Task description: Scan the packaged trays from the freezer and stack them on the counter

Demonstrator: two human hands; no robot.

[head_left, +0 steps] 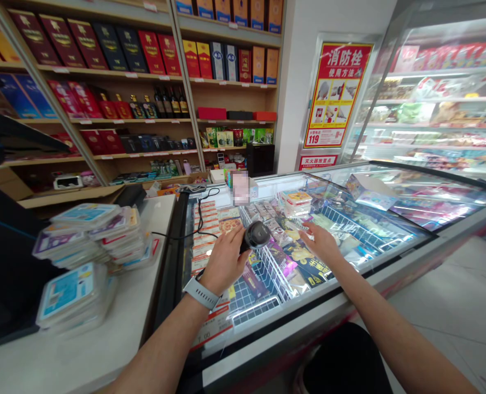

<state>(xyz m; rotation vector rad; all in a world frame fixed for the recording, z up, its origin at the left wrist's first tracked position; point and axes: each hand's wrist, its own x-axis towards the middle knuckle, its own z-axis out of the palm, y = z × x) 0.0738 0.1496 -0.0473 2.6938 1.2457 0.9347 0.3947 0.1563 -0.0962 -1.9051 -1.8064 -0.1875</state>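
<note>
My left hand [225, 256], with a grey-banded watch on the wrist, is wrapped round a black handheld barcode scanner [257, 234]. The scanner's round head points away from my palm over the freezer's glass top. To the right, my right hand [321, 242] hovers above or rests on the glass, its thumb and fingers apart with nothing seen in them. Just beyond its fingertips sits a small stack of clear plastic boxes with orange labels [296, 200]. Under the glass lie bagged frozen foods [308, 260] and white wire baskets [276, 268].
Stacks of flat plastic boxes [68, 295] stand on the white counter [152, 230] at left. A black cable [200, 219] runs across the freezer top. An open carton [369, 191] lies farther right on the glass. Shelves of boxed bottles [115, 46] line the back wall.
</note>
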